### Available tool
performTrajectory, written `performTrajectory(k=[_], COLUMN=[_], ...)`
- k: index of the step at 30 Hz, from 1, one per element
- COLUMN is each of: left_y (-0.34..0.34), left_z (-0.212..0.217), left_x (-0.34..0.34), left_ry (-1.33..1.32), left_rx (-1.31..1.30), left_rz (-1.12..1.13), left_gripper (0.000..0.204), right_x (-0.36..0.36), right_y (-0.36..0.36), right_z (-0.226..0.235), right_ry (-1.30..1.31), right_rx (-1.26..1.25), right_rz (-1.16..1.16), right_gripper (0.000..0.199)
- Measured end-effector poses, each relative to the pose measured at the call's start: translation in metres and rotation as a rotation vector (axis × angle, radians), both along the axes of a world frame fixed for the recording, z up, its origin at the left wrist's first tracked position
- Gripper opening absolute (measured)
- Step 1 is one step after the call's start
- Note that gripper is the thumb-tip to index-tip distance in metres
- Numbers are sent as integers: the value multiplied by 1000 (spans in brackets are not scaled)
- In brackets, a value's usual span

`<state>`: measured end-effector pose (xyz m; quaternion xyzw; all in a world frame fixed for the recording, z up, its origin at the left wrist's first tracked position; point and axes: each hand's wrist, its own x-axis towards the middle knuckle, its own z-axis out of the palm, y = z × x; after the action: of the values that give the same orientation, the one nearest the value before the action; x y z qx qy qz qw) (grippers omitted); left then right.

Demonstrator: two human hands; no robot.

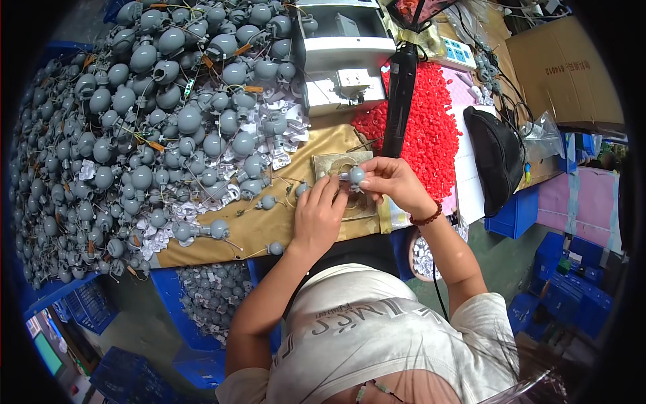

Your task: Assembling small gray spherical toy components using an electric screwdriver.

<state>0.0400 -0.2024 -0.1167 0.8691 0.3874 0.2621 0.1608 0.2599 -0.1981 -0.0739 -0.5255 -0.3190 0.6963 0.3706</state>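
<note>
Both hands meet above the small square plate (343,182) on the table (269,225), likely to steady the work. The left hand (317,214) reaches in with fingers (331,188) curled loosely; the right hand (392,183) pinches a grey bulb (356,175) at its fingertips. Beyond lie the grey bulb heap (155,121) and red caps (424,128).

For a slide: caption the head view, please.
Both hands, left hand and right hand, hold a grey bulb beside a heap of bulbs.
</note>
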Motion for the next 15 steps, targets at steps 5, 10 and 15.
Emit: performTrajectory(k=[5,10,15], left_y=[2,4,15], left_z=[1,3,12], left_x=[-1,-1,8], left_ry=[-23,-35,-39], left_rx=[-21,-46,-125], left_rz=[-1,1,59], left_gripper=[28,28,33], right_x=[-13,-18,-28], right_y=[-1,-9,-8], right_z=[-17,-32,-24], right_ry=[-483,-719,-805], right_rx=[191,338,391], right_rz=[28,35,-24], right_gripper=[30,31,38])
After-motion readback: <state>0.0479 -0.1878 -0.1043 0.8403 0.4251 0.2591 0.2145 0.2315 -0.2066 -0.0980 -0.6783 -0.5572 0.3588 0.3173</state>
